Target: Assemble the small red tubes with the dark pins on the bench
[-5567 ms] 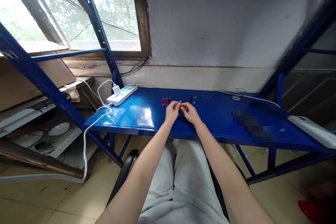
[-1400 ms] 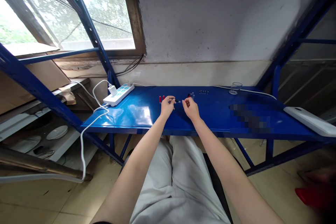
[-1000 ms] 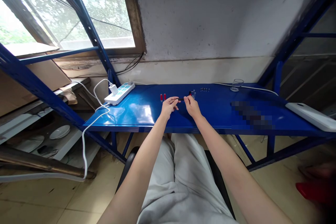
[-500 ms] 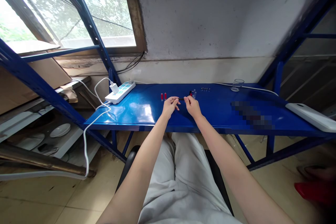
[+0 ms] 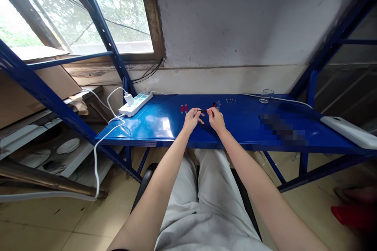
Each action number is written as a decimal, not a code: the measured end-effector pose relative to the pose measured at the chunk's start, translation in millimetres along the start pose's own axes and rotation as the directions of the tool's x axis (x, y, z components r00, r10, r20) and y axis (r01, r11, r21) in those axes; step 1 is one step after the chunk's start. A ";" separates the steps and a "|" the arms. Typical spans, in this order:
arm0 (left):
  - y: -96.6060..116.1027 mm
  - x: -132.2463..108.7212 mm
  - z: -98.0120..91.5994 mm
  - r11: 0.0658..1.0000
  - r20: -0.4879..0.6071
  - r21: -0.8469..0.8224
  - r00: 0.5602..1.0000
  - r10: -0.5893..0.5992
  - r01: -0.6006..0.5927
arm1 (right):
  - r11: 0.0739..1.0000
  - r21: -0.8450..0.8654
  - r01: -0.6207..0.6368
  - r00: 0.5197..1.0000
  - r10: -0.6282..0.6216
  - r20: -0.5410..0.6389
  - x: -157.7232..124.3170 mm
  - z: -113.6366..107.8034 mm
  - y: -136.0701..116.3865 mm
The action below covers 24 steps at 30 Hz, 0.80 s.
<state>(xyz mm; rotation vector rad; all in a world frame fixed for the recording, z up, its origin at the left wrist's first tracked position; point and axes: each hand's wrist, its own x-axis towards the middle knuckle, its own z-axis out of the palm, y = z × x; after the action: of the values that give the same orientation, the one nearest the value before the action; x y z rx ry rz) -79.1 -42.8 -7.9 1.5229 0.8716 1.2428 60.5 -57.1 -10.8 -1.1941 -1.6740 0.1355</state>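
Note:
A thin dark rod-like piece (image 5: 202,110) spans the gap between my two hands, just above the blue table. My left hand (image 5: 192,118) pinches its left end with thumb and forefinger, the other fingers loosely spread. At the opposite end, my right hand (image 5: 216,119) closes its fingertips on the same piece. Two small red tubes with clear ends (image 5: 184,108) stand left of my left hand. Behind my right hand are clear blue-tinted small parts (image 5: 218,105), with a red and black bit beside them, partly covered by the hand. What the dark piece is exactly is too small to tell.
Several tiny metallic pieces (image 5: 230,100) lie in a row at the back of the blue table (image 5: 141,125). A drinking glass (image 5: 266,96) stands back right. A white power strip (image 5: 135,103) sits left, its cord hanging over the front edge. A white device (image 5: 350,130) lies far right.
Both hands keep their hold on the dark piece. The fingers of my left hand have shifted slightly; the view has moved a little. Nothing on the table has changed place.

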 end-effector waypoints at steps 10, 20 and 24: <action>-6.7 3.8 1.5 0.999 0.026 0.015 0.999 0.035 -0.035 | 0.999 0.030 -0.013 1.000 0.013 0.009 -1.1 -0.9 -5.9; -6.1 2.2 2.5 0.999 -0.022 -0.029 0.999 -0.045 0.045 | 1.000 0.028 -0.002 0.999 0.001 0.044 -1.2 1.5 -5.7; -5.6 3.6 1.5 0.995 -0.033 -0.049 0.996 -0.084 0.082 | 1.000 0.023 0.002 0.998 -0.003 0.062 -1.0 1.5 -6.2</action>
<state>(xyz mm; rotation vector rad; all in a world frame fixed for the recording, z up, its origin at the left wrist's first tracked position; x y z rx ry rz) -76.5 -38.1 -12.3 1.4170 0.9125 1.2247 55.4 -60.3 -8.6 -1.1811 -1.7234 0.1915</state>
